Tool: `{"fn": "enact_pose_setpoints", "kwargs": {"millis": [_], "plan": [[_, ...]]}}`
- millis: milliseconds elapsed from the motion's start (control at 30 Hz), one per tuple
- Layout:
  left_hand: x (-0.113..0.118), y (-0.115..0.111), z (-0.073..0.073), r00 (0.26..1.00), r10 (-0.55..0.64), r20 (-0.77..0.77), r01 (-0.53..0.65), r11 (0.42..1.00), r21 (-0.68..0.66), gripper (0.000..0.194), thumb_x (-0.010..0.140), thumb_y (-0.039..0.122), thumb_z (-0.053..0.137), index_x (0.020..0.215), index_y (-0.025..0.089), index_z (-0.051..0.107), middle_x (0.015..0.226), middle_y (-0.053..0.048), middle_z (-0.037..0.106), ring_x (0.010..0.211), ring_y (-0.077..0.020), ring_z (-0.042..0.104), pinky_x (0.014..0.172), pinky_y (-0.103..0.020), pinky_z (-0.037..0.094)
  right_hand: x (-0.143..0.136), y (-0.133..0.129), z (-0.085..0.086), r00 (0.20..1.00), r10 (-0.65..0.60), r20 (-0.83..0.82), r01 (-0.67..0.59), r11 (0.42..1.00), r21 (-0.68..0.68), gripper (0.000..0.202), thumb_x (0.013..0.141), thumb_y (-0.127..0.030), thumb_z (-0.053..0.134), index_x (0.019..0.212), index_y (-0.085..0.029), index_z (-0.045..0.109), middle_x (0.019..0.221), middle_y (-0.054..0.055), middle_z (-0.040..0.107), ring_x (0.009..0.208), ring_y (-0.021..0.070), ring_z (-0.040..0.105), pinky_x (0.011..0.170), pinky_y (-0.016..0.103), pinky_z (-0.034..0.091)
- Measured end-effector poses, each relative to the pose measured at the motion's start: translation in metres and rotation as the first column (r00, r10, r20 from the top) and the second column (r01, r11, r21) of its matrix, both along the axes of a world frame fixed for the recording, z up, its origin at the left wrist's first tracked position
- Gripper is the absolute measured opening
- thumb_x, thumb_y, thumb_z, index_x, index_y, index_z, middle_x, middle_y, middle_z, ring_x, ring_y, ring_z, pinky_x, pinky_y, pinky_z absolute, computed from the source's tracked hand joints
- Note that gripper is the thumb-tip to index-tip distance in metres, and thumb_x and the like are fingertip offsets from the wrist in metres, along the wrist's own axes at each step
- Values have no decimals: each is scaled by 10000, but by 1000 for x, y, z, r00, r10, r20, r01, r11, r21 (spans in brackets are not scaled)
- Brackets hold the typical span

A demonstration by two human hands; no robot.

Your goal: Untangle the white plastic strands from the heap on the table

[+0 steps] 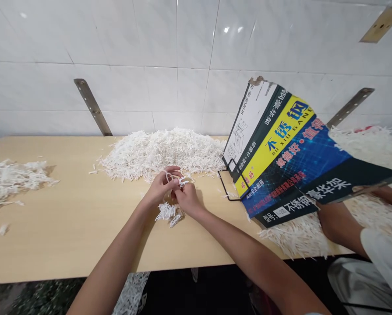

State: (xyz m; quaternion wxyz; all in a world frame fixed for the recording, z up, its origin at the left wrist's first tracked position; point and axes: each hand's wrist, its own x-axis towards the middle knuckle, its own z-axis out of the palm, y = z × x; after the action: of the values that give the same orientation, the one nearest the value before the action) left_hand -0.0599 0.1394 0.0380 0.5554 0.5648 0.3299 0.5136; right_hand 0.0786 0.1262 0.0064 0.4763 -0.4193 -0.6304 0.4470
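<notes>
Step in hand, by judgement: binding a small bundle of thin white plastic sticks with a pale elastic band. The bundle lies on the light wooden surface, directly beneath both hands and in front of the large heap of white sticks.

Left hand: fingers curled, thumb and forefinger pinched on the band loop, which stands stretched above the knuckles. Right hand: fingers closed around the upper ends of the bundle, touching the left hand. Both forearms reach forward from the near edge and converge at the centre, wrists low to the surface.

The next move probably calls for holding the loop wide while the stick ends stay gathered, so no stick slips out.

A co-worker's forearm rests at the right, below a printed cardboard box.
</notes>
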Motion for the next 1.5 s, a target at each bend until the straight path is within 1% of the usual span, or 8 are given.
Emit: {"fn": "enact_pose_setpoints", "kwargs": {"millis": [167, 400, 667, 933, 1067, 1233, 1367, 1500], "plan": [[-8, 2, 3, 974, -194, -121, 193, 981, -21, 718, 701, 241, 889, 1348, 177, 585, 1009, -87, 670, 878, -204, 633, 744, -274, 500, 5, -3, 1, 983, -184, 12, 183, 980, 83, 622, 971, -601, 493, 503, -194, 543, 490, 12, 556, 503, 132, 555, 562, 253, 430], [-15, 0, 2, 855, -368, -366, 374, 926, -55, 256, 795, 278, 733, 1000, 125, 731, 841, -89, 697, 735, -187, 623, 667, -287, 494, 23, 17, 1, 904, -421, -72, 427, 895, 128, 617, 985, -669, 386, 683, -189, 630, 533, -10, 495, 519, 135, 495, 538, 258, 382], [-20, -5, 11, 836, -302, -458, 297, 951, -86, 396, 900, 458, 652, 1078, 125, 774, 672, -49, 657, 616, -179, 617, 584, -263, 434, 33, 25, 10, 852, -482, -203, 508, 856, 101, 547, 975, -654, 411, 783, -188, 623, 749, 55, 654, 673, 167, 590, 634, 274, 464], [-3, -31, 11, 735, -316, -600, 379, 925, -22, 227, 830, 251, 648, 1003, 139, 742, 705, -27, 633, 613, -149, 549, 599, -268, 408, 39, 2, 62, 766, 5, -643, -144, 976, -164, 458, 918, -609, 558, 694, -237, 413, 728, 13, 603, 510, 133, 532, 542, 305, 492], [-4, -47, 4, 463, 166, -871, 281, 904, 322, 168, 873, 176, 550, 896, 177, 716, 772, -61, 681, 716, -199, 601, 697, -320, 421, 53, -10, 83, 759, 264, -595, -391, 916, -92, 540, 863, -601, 668, 614, -224, 372, 533, -79, 351, 393, 63, 237, 413, 240, 273], [-23, -41, -8, 210, 692, -691, 83, 692, 717, 141, 913, 203, 580, 894, 208, 719, 877, -89, 735, 895, -272, 652, 850, -403, 417, 71, -44, 80, 886, 337, -320, -341, 939, 44, 522, 937, -599, 611, 638, -196, 470, 577, -38, 436, 497, 92, 385, 501, 257, 326], [-18, -32, -21, 336, 770, -542, -128, 607, 784, 215, 950, 187, 541, 1070, 211, 718, 1070, -100, 743, 950, -245, 685, 799, -345, 474, 57, -97, 57, 937, 280, 210, -331, 904, 270, 486, 1038, -449, 463, 625, -194, 472, 580, -23, 447, 537, 109, 416, 561, 270, 372], [-6, -37, -32, 558, 756, -343, -294, 566, 770, 336, 994, 162, 460, 1272, 206, 643, 1168, -117, 684, 921, -181, 687, 733, -281, 508, 32, -144, 54, 752, 126, 647, -567, 624, 538, 273, 990, -323, 511, 803, -167, 637, 791, 69, 671, 841, 202, 619, 836, 339, 516]]}}
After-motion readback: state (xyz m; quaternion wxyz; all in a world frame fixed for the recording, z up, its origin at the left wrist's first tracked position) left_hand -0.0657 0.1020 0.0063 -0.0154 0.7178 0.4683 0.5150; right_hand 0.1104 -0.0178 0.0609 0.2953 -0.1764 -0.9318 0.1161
